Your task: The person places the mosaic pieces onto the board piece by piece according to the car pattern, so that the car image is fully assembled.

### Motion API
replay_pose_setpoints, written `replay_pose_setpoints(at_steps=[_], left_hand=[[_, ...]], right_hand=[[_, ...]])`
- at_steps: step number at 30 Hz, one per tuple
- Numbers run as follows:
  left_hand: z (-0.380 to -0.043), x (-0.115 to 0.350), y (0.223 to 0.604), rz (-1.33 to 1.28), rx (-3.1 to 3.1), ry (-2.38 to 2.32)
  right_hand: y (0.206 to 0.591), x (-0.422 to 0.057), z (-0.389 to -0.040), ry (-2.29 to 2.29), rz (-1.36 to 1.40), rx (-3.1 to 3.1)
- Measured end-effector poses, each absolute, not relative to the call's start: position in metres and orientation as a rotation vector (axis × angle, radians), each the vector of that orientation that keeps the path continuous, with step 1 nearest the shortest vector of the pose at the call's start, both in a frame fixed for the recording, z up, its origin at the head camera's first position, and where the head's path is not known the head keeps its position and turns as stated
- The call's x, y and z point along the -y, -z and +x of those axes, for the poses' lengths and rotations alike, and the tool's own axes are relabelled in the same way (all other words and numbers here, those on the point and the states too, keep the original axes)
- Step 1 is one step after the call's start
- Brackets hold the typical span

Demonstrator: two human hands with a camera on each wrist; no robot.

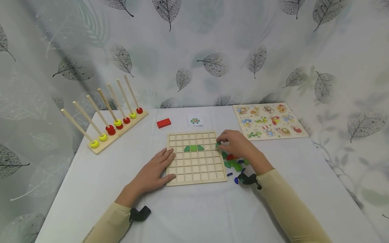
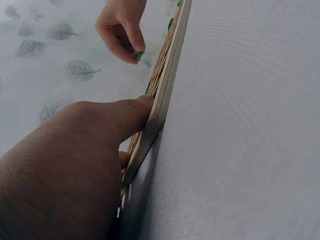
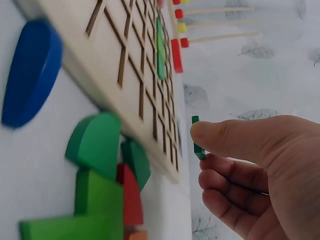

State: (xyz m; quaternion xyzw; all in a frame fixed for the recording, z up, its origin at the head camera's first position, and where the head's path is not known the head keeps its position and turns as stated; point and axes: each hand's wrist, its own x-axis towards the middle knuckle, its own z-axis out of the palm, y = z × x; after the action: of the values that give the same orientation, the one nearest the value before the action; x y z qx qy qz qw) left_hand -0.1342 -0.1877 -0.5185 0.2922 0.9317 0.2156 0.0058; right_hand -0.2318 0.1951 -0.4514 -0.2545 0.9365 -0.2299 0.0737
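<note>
A wooden grid board [image 1: 195, 169] lies flat on the white table. Along its left edge rests my left hand [image 1: 153, 171], fingers spread over the rim and the thumb lying on the lower left corner. In one row of the grid, a light green square [image 1: 193, 148] sits between two dark green quarter-round pieces [image 1: 200, 147]. At the board's upper right edge, my right hand [image 1: 237, 143] pinches a small dark green piece [image 3: 196, 145] between thumb and fingertips, held above the board in the right wrist view.
Loose green blocks [image 1: 235, 166], red and blue ones [image 1: 236, 180] lie right of the board. Behind it are a pattern card [image 1: 195, 120] and a red block [image 1: 163, 123]. A peg rack [image 1: 113, 136] with rings stands back left; an insect puzzle board [image 1: 270, 121] lies back right.
</note>
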Motion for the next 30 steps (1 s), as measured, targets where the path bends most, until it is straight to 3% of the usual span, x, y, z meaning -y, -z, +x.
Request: replay_pose_setpoints(at_steps=[30], left_hand=[[-0.135,0.189,0.520,0.912,-2.886,-0.706]], right_hand=[[0.435,-0.128,-0.223,0.737,-1.089,-2.768]])
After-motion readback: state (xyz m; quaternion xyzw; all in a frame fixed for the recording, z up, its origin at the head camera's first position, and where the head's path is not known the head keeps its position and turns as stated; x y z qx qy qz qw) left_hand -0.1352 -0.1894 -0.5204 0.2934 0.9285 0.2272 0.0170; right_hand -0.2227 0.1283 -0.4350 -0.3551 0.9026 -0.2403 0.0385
